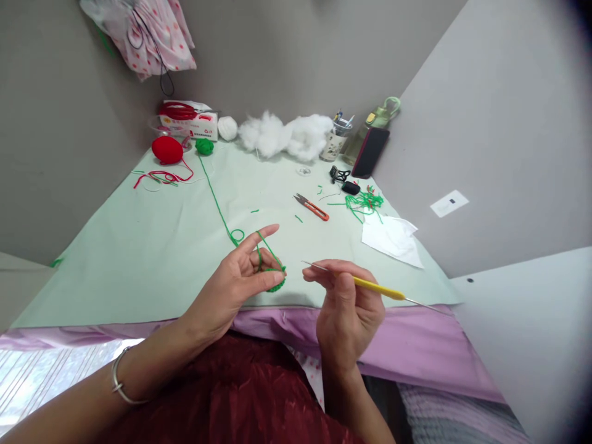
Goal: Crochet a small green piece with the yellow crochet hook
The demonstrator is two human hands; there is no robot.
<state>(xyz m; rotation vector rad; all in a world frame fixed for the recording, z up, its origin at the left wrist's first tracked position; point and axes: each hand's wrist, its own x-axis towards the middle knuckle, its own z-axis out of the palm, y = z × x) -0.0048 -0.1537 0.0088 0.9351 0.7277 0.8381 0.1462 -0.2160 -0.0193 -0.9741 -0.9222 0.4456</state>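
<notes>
My left hand (247, 271) pinches a small green crochet piece (276, 285) between thumb and fingers. Green yarn (214, 196) loops over its raised index finger and runs back to a green yarn ball (204, 146) at the far left of the table. In my right hand (349, 302) is a crochet hook (379, 288) with a yellow handle, held like a pen. The hook's thin metal tip points left, toward the green piece, and is apart from it. Part of the piece is hidden by my left thumb and fingers.
Orange thread snips (312, 208) lie mid-table. Behind them sit white stuffing (287, 137), a white yarn ball (227, 128) and a red yarn ball (167, 150). At right are a phone (370, 152), green yarn scraps (365, 202) and white paper (391, 239). Walls bound the table.
</notes>
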